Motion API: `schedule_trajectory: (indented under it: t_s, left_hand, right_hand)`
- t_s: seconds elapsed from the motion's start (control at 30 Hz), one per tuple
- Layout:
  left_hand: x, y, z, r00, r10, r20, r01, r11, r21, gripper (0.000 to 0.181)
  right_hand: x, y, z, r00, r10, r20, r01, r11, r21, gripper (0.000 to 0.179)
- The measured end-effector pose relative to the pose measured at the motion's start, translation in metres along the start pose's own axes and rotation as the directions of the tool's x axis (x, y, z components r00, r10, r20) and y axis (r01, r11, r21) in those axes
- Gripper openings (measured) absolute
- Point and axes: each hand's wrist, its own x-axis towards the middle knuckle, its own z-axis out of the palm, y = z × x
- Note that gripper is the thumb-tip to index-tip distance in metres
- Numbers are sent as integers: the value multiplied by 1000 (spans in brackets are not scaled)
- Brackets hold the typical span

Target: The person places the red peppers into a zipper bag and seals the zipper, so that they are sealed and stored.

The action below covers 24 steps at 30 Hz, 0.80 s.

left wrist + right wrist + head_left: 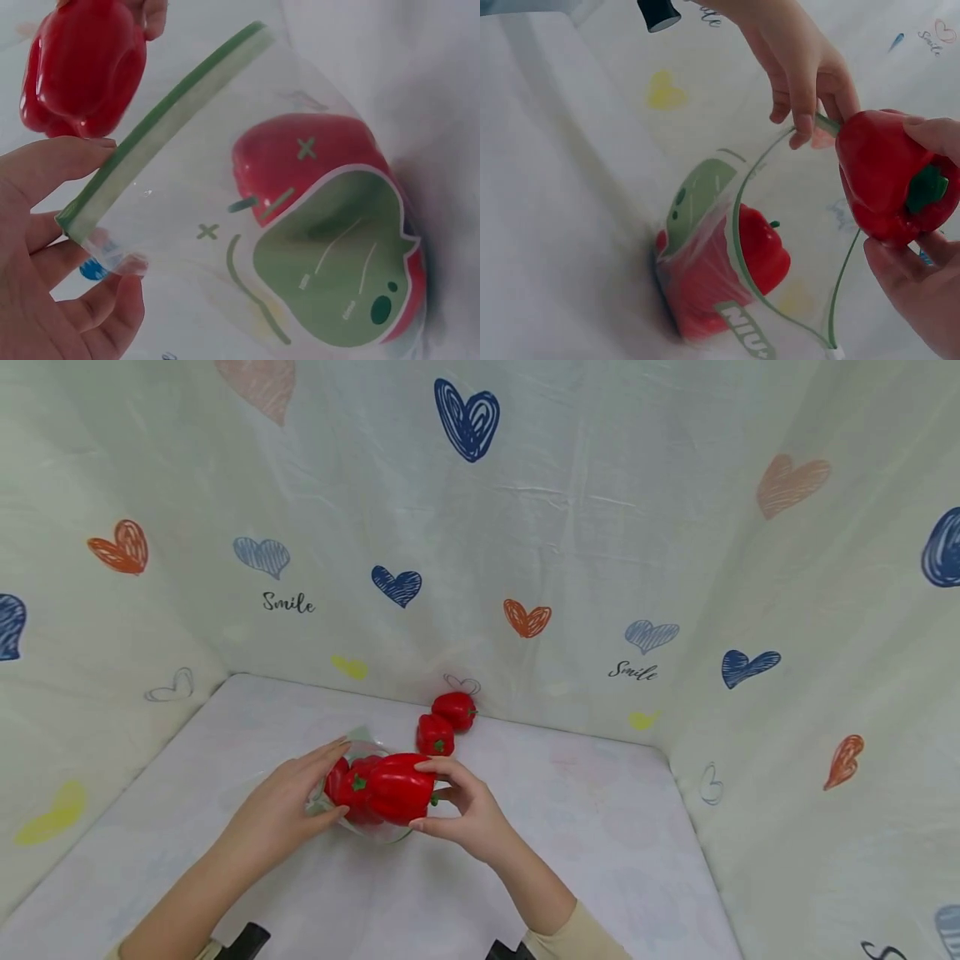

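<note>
My left hand (291, 792) grips the rim of a clear zip bag (176, 187) with a green band along its mouth and green printing. In the right wrist view the bag's mouth stands wide. Red bell peppers (761, 251) lie inside, one with its green stem facing the mouth. My right hand (471, 806) holds another red bell pepper (402, 787) between thumb and fingers, its stem end toward the palm. That pepper is just outside the mouth, above the rim in the right wrist view and close to the left fingers.
Two more red bell peppers, a nearer one (435, 735) and a farther one (454, 710), sit behind the bag by the back wall. A white cloth covers the table (600, 827). Heart-printed sheeting (570, 543) hangs around three sides.
</note>
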Motion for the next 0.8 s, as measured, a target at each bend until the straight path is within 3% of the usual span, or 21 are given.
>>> schedule_trajectory:
  t_s: [0.4,0.8]
  left_hand:
    - [0,2,-1,998,62,12,-62,998,-6,81]
    - [-1,2,-2,996,88,22,-89,996,22,82]
  right_hand:
    - [15,9,8,993,93,73,-88,994,-72,53]
    - [28,12,17,989,110,102,-97,987,-129,53]
